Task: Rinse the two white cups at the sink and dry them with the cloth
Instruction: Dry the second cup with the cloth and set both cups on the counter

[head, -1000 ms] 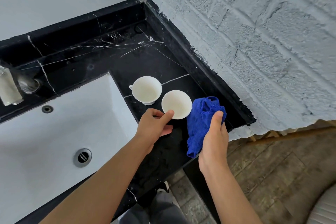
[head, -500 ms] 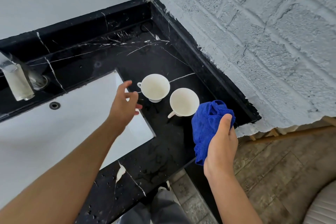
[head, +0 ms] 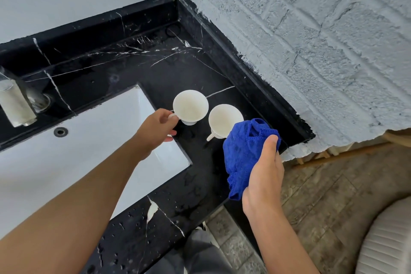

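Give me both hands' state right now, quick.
Left hand: fingers pinch the far white cup by its handle.
Right hand: grips the blue cloth.

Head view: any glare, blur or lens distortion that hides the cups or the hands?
Head view: wide-angle bending at the edges; daylight glare on the sink basin; both cups sharp though nearly washed out; left hand and right hand in focus; tap at the left edge slightly smeared.
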